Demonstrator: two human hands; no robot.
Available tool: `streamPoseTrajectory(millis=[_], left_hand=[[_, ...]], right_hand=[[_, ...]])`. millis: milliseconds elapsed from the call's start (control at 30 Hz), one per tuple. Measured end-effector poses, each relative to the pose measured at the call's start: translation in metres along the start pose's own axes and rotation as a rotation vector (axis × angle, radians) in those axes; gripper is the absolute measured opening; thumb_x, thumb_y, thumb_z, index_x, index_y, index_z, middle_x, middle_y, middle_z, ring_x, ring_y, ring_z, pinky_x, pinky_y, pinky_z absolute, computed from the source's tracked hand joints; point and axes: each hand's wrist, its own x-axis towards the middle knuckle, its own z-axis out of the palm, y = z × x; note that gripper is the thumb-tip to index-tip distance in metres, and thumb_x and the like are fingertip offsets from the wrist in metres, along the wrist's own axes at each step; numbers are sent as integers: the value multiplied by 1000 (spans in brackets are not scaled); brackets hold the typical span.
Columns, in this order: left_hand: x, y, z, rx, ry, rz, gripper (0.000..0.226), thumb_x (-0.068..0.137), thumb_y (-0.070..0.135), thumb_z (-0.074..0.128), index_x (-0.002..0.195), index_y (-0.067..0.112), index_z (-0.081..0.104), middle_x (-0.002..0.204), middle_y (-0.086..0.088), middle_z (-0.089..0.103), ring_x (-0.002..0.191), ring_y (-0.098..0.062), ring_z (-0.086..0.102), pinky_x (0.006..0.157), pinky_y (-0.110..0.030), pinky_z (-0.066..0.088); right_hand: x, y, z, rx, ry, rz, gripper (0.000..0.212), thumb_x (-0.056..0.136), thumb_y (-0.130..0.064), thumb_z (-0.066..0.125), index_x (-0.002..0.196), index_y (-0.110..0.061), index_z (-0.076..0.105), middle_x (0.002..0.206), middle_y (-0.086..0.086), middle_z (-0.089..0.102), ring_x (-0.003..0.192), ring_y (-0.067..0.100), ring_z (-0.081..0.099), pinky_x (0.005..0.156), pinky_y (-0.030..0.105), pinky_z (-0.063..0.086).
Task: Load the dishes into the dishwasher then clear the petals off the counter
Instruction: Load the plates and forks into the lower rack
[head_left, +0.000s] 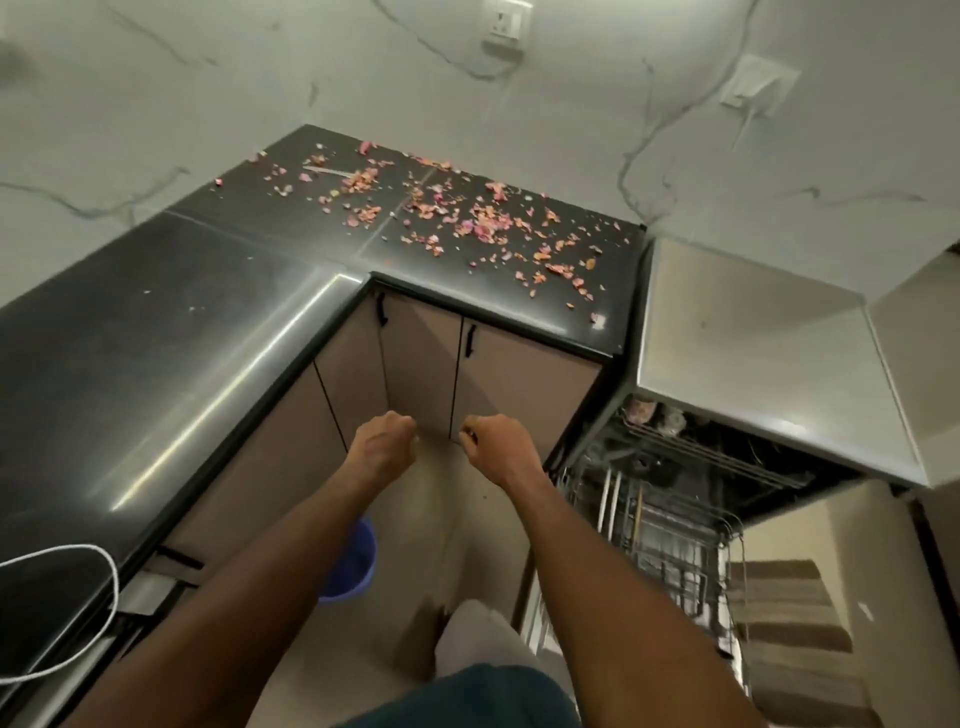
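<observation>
Pink and orange petals (467, 218) lie scattered over the far part of the black L-shaped counter (156, 332). The dishwasher (779, 374) stands at the right with its door open and its wire racks (670, 525) pulled out; a few items sit in the upper rack (649, 410). My left hand (384, 441) and my right hand (493, 441) hang in front of the corner cabinet, below counter level. Both have loosely curled fingers and hold nothing that I can see.
A blue bucket (353, 566) stands on the floor under my left arm. A white cable (78, 556) loops over the counter's near left end. Beige cabinet doors (421, 364) fill the corner. A striped mat (789, 623) lies at the right of the dishwasher.
</observation>
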Motion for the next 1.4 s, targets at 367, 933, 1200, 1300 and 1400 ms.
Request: streamPoseTrajectory(millis=[367, 933, 1200, 1300, 1400], left_hand=[[148, -40, -56, 14, 54, -161, 26, 94, 22, 50, 98, 9, 72, 100, -14, 71, 93, -34, 70, 76, -38, 55], [324, -87, -86, -106, 118, -324, 23, 93, 23, 50, 94, 11, 69, 103, -13, 69, 96, -36, 67, 75, -40, 55], [431, -131, -92, -135, 88, -322, 25, 93, 24, 52, 95, 8, 71, 100, -17, 71, 94, -38, 68, 77, -43, 56], [479, -148, -103, -123, 38, -252, 25, 92, 22, 52, 99, 10, 73, 104, -14, 72, 98, -35, 69, 81, -43, 58], [520, -168, -118, -92, -2, -191, 24, 91, 18, 52, 102, 9, 73, 109, -15, 71, 106, -35, 67, 86, -43, 56]], right_hand=[[185, 1, -37, -103, 31, -136, 39, 107, -42, 42, 105, -15, 71, 104, 18, 74, 98, 41, 70, 78, 41, 55], [404, 32, -62, -145, -83, -313, 38, 105, -36, 46, 93, -11, 71, 95, 16, 73, 87, 37, 70, 76, 41, 56], [514, 34, -46, -108, -142, -289, 32, 103, -36, 48, 92, -15, 70, 92, 12, 72, 80, 30, 67, 72, 37, 54], [554, 32, -42, -79, -149, -230, 29, 102, -36, 50, 96, -18, 72, 91, 9, 72, 79, 26, 67, 77, 44, 58], [592, 20, -35, -84, -150, -214, 31, 100, -37, 50, 95, -18, 73, 91, 10, 73, 82, 29, 68, 77, 44, 58]])
